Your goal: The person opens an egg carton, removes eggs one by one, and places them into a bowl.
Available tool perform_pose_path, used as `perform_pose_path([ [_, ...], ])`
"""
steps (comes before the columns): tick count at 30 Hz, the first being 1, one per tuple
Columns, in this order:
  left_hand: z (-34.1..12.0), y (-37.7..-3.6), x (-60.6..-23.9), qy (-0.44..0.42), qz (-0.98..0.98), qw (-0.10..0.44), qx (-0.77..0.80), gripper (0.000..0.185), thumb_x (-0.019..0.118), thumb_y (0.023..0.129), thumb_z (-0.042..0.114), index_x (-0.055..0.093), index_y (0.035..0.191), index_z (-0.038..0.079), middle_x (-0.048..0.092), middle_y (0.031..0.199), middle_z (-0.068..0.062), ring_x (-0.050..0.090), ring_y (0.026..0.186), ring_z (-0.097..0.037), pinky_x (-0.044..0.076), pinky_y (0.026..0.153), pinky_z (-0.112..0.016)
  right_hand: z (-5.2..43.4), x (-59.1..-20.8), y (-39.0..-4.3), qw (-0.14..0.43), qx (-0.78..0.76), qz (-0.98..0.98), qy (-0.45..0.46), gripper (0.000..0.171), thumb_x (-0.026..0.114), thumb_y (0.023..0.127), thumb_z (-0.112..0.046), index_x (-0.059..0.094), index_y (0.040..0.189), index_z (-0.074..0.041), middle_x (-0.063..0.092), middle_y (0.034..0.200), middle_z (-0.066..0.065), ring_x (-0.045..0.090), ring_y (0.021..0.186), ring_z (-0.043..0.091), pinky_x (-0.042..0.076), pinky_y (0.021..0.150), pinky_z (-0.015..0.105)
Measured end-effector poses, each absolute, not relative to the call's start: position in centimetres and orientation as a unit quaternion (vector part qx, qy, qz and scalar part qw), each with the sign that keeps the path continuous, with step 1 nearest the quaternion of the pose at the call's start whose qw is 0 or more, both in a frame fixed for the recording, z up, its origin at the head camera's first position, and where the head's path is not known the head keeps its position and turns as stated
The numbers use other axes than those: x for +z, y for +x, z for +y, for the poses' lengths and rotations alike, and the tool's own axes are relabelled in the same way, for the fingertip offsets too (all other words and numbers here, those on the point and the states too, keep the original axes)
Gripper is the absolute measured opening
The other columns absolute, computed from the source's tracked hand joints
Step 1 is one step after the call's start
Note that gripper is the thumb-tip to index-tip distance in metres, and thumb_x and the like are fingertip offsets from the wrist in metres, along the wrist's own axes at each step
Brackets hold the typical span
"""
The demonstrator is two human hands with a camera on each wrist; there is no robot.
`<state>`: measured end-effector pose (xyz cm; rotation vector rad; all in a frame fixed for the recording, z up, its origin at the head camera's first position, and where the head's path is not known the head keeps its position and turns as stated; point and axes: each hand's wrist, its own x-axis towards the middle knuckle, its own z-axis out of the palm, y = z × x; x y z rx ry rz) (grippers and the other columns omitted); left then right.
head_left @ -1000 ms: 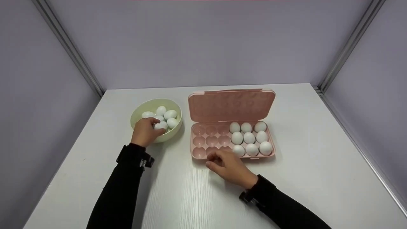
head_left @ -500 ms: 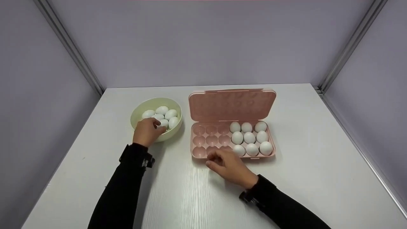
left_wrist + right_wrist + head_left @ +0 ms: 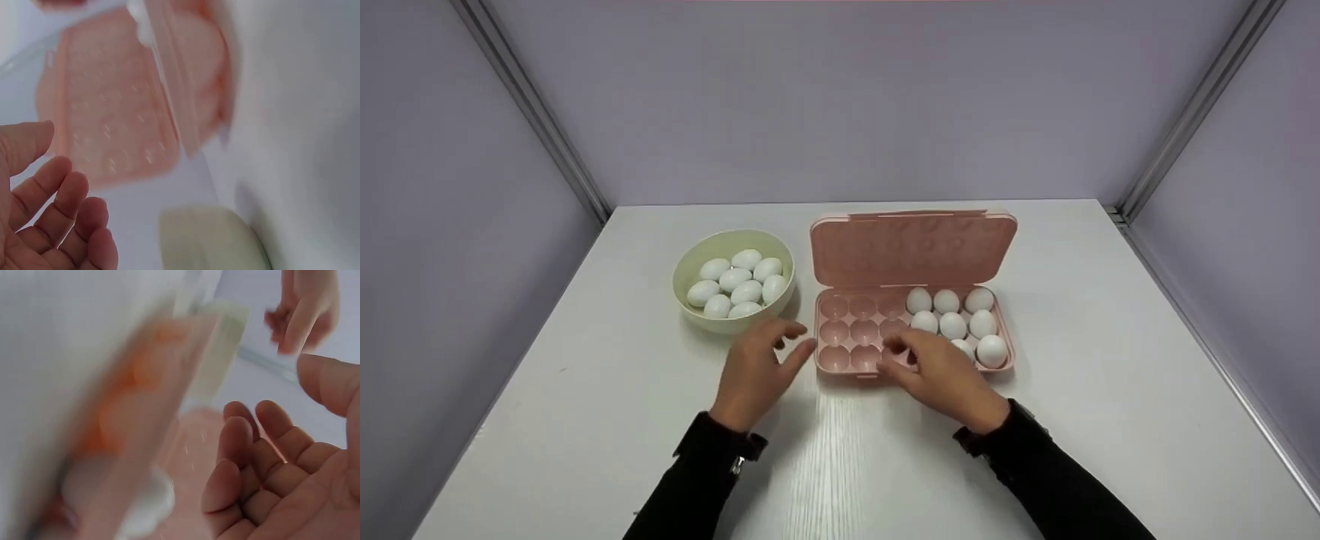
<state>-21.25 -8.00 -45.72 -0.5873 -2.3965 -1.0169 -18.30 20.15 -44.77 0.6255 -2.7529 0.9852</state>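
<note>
A pale green bowl [image 3: 733, 235] holds several white eggs [image 3: 735, 280]. To its right lies an open pink egg carton [image 3: 847, 330] with its lid [image 3: 913, 247] tipped back. Several eggs [image 3: 952, 324] fill its right half, and the left cups are bare. My left hand [image 3: 765, 360] hovers between bowl and carton, fingers spread, holding nothing. My right hand [image 3: 919, 358] lies over the carton's front edge with fingers loosely curled, hiding part of the front row. The right wrist view shows the right hand [image 3: 281, 478] with a bare palm; the left wrist view shows the left hand [image 3: 50, 214] bare too.
Everything sits on a white table [image 3: 1072, 420] enclosed by grey walls with metal corner posts [image 3: 540, 127]. Both wrist views are blurred; the carton [image 3: 112, 112] and bowl [image 3: 208, 236] show in the left one.
My left hand has come out of the bowl and moved right toward the carton, holding nothing. My right hand has moved forward from the table onto the carton's front edge.
</note>
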Motion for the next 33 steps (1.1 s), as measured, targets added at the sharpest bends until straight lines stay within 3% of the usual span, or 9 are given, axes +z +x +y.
perform_pose_path([
  [5, -6.8, -18.7, -46.2, -0.259, -0.846, 0.266, -0.384, 0.018, 0.085, 0.093, 0.025, 0.078, 0.102, 0.011, 0.074, 0.094, -0.004, 0.067, 0.081, -0.016, 0.056, 0.069, -0.029, 22.4, -44.2, -19.1, 0.111, 0.223, -0.959, 0.135, 0.034, 0.083, 0.093, -0.027, 0.073, 0.116, -0.003, 0.077, 0.106, 0.015, 0.074, 0.096, 0.033, 0.060, 0.084, 0.051],
  [9, -6.6, -18.1, -46.3, -0.269, -0.834, 0.266, -0.401, 0.016, 0.085, 0.093, 0.024, 0.078, 0.102, 0.012, 0.074, 0.093, -0.001, 0.065, 0.081, -0.010, 0.055, 0.069, -0.024, 23.3, -44.5, -19.1, 0.087, 0.172, -0.976, 0.099, 0.033, 0.086, 0.090, -0.029, 0.073, 0.111, -0.007, 0.072, 0.090, 0.009, 0.069, 0.083, 0.026, 0.057, 0.071, 0.046],
  [12, -6.6, -18.1, -46.7, -0.268, -0.834, 0.256, -0.408, 0.016, 0.084, 0.094, 0.024, 0.078, 0.103, 0.012, 0.074, 0.093, 0.001, 0.065, 0.082, -0.009, 0.055, 0.069, -0.024, 23.3, -45.0, -19.1, 0.084, 0.159, -0.979, 0.092, 0.031, 0.087, 0.089, -0.029, 0.074, 0.109, -0.009, 0.068, 0.085, 0.005, 0.066, 0.079, 0.024, 0.055, 0.069, 0.045],
  [21, -6.5, -18.3, -47.6, -0.258, -0.843, 0.221, -0.418, 0.016, 0.083, 0.095, 0.025, 0.079, 0.104, 0.012, 0.076, 0.094, 0.001, 0.065, 0.081, -0.010, 0.056, 0.068, -0.029, 22.9, -45.9, -19.4, 0.120, 0.118, -0.982, 0.081, 0.033, 0.088, 0.086, -0.032, 0.076, 0.109, -0.012, 0.076, 0.090, 0.014, 0.071, 0.086, 0.041, 0.056, 0.070, 0.054],
  [33, -6.4, -18.2, -48.2, -0.260, -0.845, 0.224, -0.410, 0.015, 0.085, 0.093, 0.021, 0.078, 0.103, 0.012, 0.074, 0.092, 0.003, 0.063, 0.078, -0.010, 0.053, 0.065, -0.022, 22.7, -46.6, -19.6, 0.154, 0.130, -0.975, 0.096, 0.026, 0.083, 0.086, -0.024, 0.075, 0.103, -0.005, 0.075, 0.082, 0.016, 0.071, 0.083, 0.042, 0.055, 0.071, 0.054],
])
